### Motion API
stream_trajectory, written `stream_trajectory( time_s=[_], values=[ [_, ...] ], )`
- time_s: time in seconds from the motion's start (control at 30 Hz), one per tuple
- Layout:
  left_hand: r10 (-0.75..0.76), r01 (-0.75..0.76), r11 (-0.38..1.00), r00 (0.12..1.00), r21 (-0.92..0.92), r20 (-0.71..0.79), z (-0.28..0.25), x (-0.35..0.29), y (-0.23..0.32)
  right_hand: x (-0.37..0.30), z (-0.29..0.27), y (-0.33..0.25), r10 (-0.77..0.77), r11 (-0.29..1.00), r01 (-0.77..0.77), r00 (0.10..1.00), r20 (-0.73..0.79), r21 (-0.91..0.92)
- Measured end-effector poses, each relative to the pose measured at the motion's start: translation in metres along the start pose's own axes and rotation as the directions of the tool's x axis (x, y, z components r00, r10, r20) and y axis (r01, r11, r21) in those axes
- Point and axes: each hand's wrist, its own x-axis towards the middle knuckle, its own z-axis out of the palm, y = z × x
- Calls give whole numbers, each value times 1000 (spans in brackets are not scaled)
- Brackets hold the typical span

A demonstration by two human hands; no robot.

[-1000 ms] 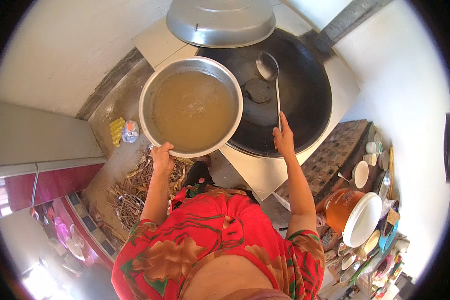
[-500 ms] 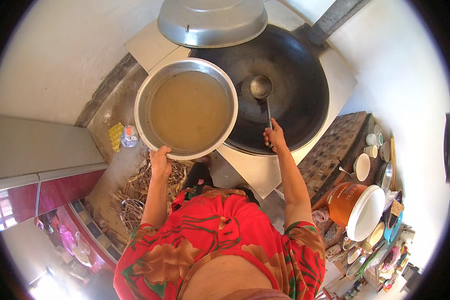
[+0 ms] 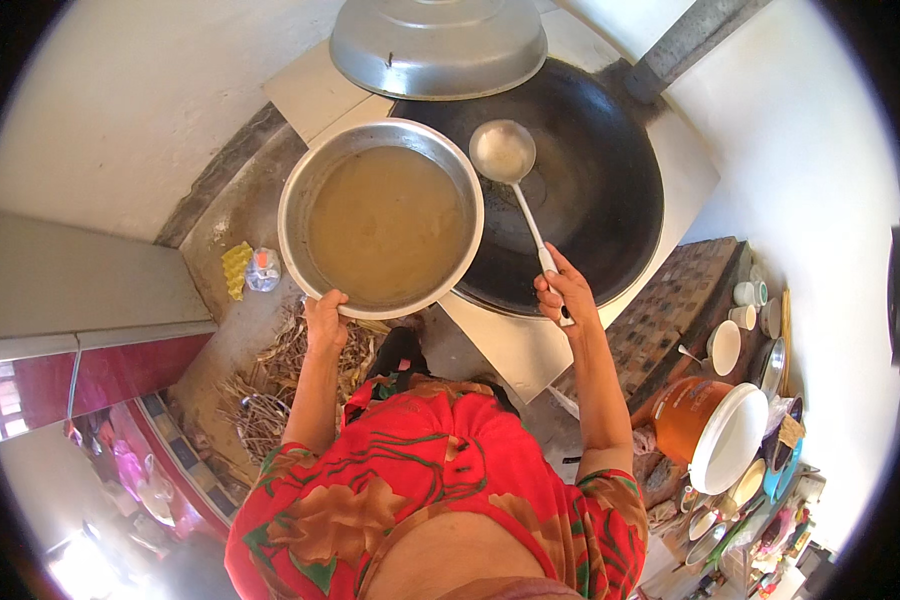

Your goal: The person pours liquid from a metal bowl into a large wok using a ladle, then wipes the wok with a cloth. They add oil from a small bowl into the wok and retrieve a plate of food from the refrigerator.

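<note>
My left hand (image 3: 325, 318) grips the near rim of a wide metal basin (image 3: 300, 160). Cloudy brownish liquid (image 3: 385, 230) fills much of the basin, which overlaps the left edge of a big dark wok (image 3: 610, 190). My right hand (image 3: 565, 288) is closed around the white handle of a metal ladle (image 3: 503, 150). The ladle's bowl is up over the wok, close to the basin's right rim, with some pale liquid seeming to lie in it. Against the wok's far edge leans a large metal lid (image 3: 440, 50).
The wok is set in a pale tiled stove top (image 3: 515, 350). Dry stalks (image 3: 270, 380) lie on the floor at left, near a yellow piece and a clear plastic bag (image 3: 262, 270). An orange bucket (image 3: 695, 420) and several bowls (image 3: 723, 347) crowd the right side.
The ladle has risen from the wok's bottom and shifted left toward the basin, my right hand moving slightly right and nearer. My left hand keeps its hold on the basin.
</note>
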Motion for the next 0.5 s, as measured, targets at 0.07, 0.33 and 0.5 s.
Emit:
stream_trajectory(
  time_s=[0.07,0.33,0.5],
  values=[
    [-10,10,1000,1000,3,11,2,-2,1,-15,15,-6,-63,994,64,998,13,-87],
    [-6,6,1000,1000,-25,-7,6,-7,6,-40,50,3,-125,894,147,989,79,-424],
    [-1,1,999,1000,-38,-7,9,-9,6,-31,47,20,-225,716,247,967,120,-653]
  ],
)
